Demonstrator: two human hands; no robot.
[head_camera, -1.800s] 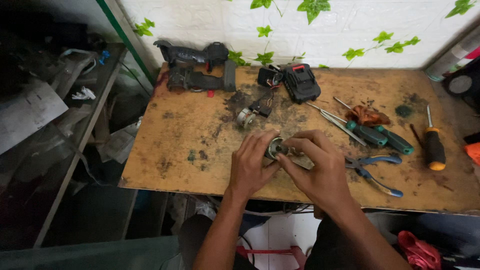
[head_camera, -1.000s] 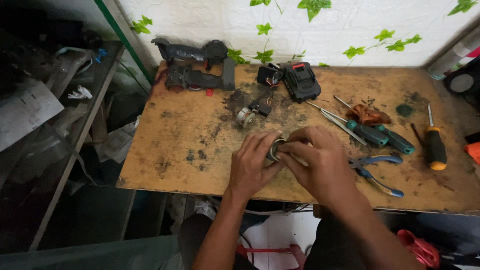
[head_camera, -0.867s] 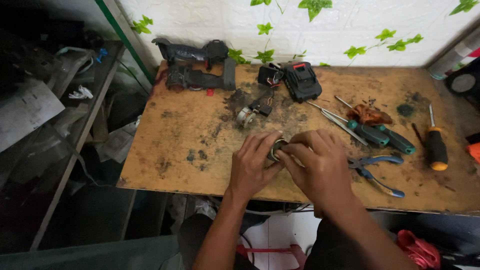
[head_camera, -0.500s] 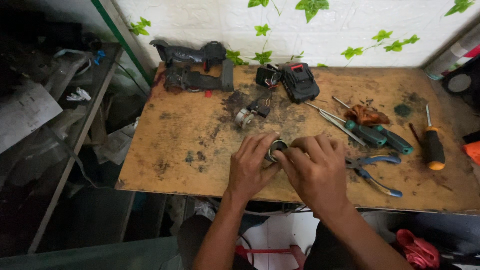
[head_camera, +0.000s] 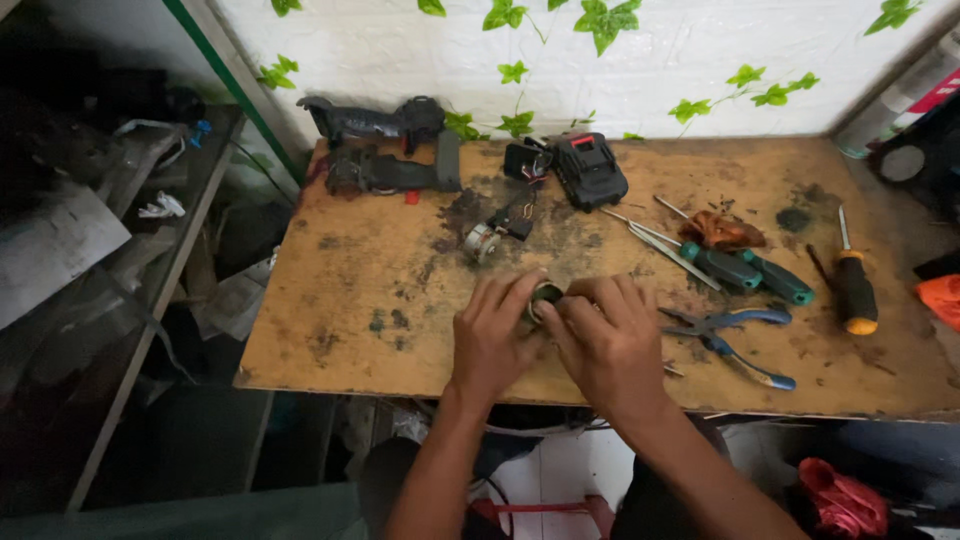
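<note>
Both my hands meet over the front middle of a stained wooden board (head_camera: 380, 300). My left hand (head_camera: 492, 335) and my right hand (head_camera: 602, 340) together grip a small round grey-green metal part (head_camera: 544, 294), mostly hidden by my fingers. Just beyond my hands lies a small motor (head_camera: 482, 241) with black wiring attached. Blue-handled pliers (head_camera: 735, 330) lie right beside my right hand.
Two black power-tool housing halves (head_camera: 385, 150) lie at the back left, a black battery pack (head_camera: 588, 168) at the back middle. Green-handled screwdrivers (head_camera: 745, 268), a rusty cloth-like lump (head_camera: 722, 231) and an orange-and-black screwdriver (head_camera: 856, 290) lie to the right. A cluttered shelf (head_camera: 90, 230) stands left.
My hands stay at the same spot on the board. The fingers have shifted a little around the round part, covering more of it than before.
</note>
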